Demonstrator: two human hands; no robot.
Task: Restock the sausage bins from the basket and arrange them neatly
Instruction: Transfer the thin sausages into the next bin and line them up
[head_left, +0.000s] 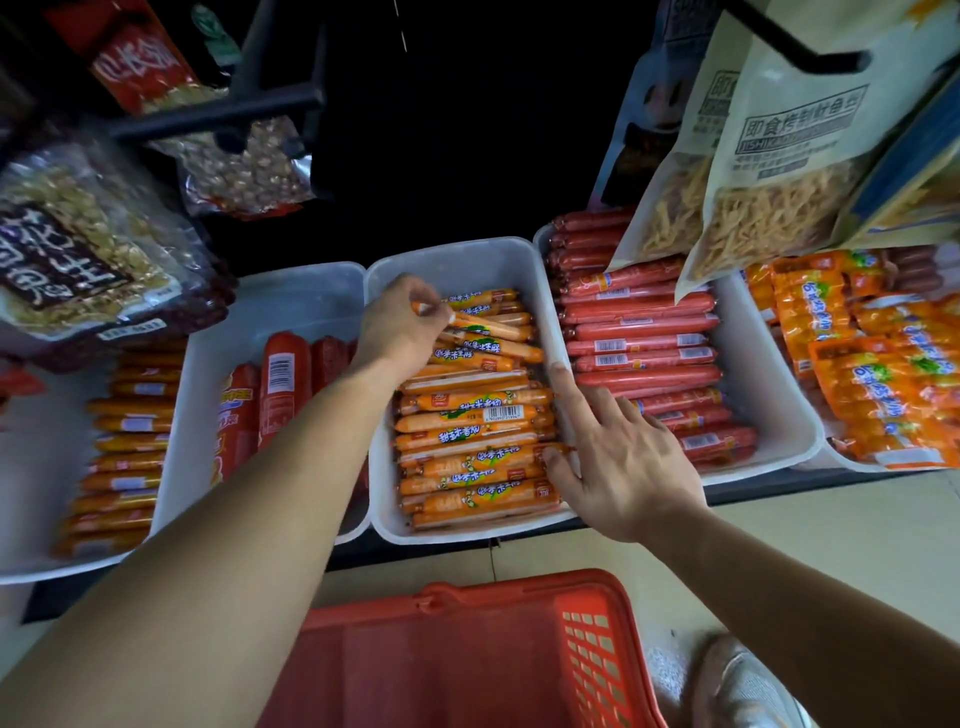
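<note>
The left hand (402, 325), at the frame's centre, pinches the end of 1 orange sausage (488, 326) at the far end of the middle bin (457, 260). The right hand (623, 457), fingers spread and holding nothing, rests on the bin's right rim, its thumb touching the stacked orange sausages (467, 447). Just right, another bin (753, 395) holds red sausages (644, 332). At lower centre the red basket (467, 654) sits on the floor, beside a grey shoe (748, 686).

Both hands (400, 325) over sausage bin (467, 260)
</note>
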